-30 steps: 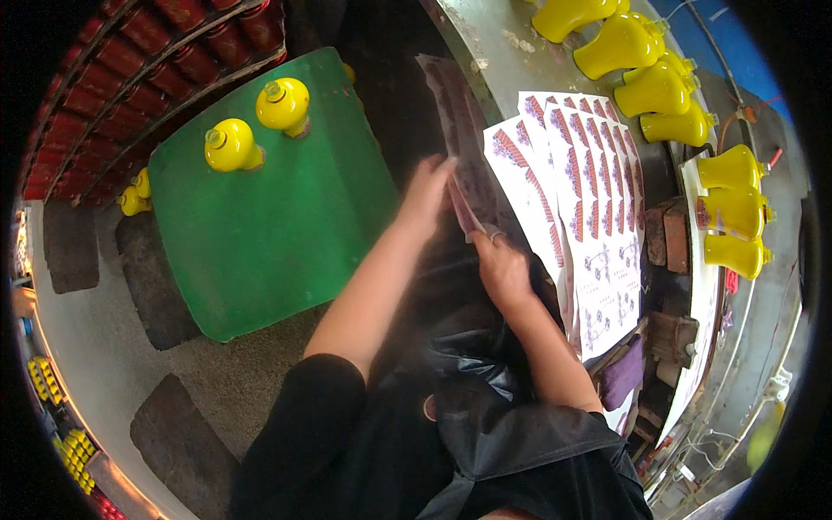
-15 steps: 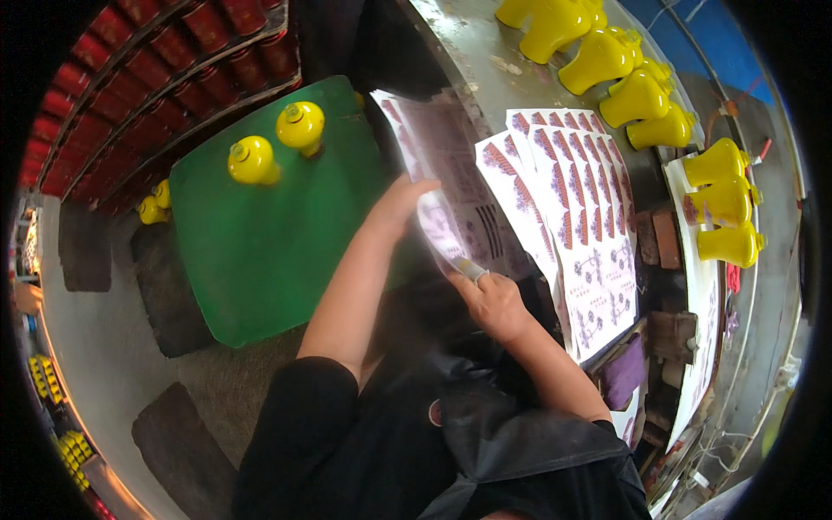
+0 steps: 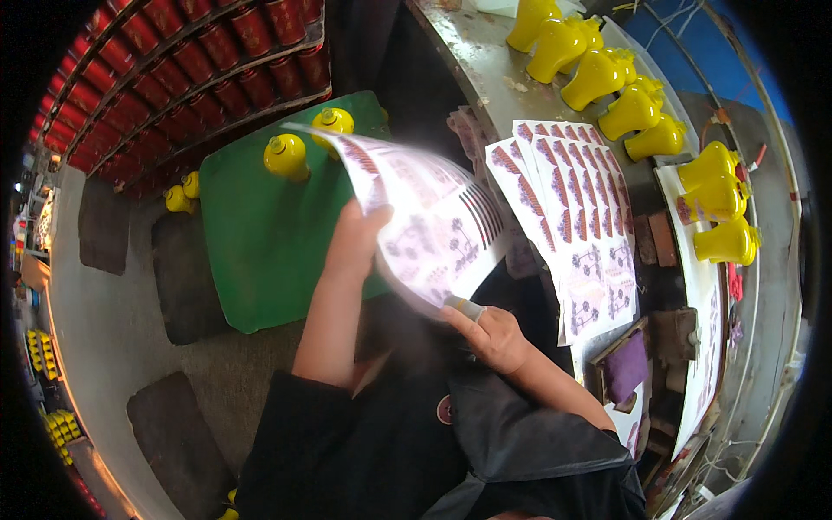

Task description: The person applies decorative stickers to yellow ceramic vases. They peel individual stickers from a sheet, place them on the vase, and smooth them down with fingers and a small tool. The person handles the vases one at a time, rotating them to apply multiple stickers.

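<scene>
A large printed decal sheet (image 3: 425, 204) is raised and bowed in front of me, with purple and brown patterns and a row of dark bars on it. Pinched at its left edge, the sheet is in my left hand (image 3: 354, 243). My right hand (image 3: 496, 336) grips its lower edge; a pale wrap covers one finger. Right of it lies a stack of similar printed sheets (image 3: 585, 225) on the metal bench. Two glossy yellow vases (image 3: 286, 158) stand on the green board (image 3: 260, 251), one partly hidden by the raised sheet.
More yellow vases (image 3: 598, 78) line the metal bench (image 3: 485, 74), some lying tilted on the right. A purple pad (image 3: 626, 366) sits near bricks (image 3: 661, 238). Racks of red cylinders (image 3: 217, 52) rise at the back left. Dark mats (image 3: 178, 433) lie on the floor.
The sheet has been lifted and turned so its printed side faces up more. My left hand has moved left, still holding it. My right hand has shifted slightly down.
</scene>
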### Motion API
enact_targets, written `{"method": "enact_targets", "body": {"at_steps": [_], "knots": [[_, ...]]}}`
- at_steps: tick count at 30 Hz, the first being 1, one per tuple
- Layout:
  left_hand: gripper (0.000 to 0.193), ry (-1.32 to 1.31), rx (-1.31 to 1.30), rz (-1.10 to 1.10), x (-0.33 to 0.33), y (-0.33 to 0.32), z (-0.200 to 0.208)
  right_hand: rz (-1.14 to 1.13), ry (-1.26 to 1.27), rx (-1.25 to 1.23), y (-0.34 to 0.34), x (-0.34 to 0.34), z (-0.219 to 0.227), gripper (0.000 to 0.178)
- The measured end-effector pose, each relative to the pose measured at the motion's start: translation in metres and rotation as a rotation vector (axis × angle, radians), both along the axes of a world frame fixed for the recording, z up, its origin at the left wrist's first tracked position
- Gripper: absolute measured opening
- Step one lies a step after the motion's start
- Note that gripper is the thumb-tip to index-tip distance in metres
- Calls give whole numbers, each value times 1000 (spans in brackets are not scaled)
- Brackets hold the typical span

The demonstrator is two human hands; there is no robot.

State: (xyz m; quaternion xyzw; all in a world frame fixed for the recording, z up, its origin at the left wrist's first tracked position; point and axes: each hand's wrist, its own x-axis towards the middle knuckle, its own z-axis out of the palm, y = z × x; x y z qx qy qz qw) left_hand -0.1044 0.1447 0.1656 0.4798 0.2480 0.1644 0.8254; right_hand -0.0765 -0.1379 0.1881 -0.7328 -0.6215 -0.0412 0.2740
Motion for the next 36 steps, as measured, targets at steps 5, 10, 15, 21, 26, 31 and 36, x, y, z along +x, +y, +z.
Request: {"method": "enact_targets", "body": {"at_steps": [5,10,15,21,26,31,36], "knots": [[39,-99,55,150,-31,6,30,-118,129,83,-16,-2,19,58],[53,-481,-36,211,-55,11,37,-648,352,221,-35,19,41,70],[61,-640,-71,147,-55,7,18,-269,1479,441,-38,24,53,87],[75,-410,-331,78,-44,-10,-23,-247,1382,534,-53,-4,73,51],[55,-591,-469,-319,-36,-36,-45,-271,692,473,-65,-15,89,42],[37,-906,-983,-592,-8,-43,-36,-100,515,290,-94,-24,87,43],[53,-620,-507,-478,6,-64,-3,-417,683,679,-114,-20,72,18]]}}
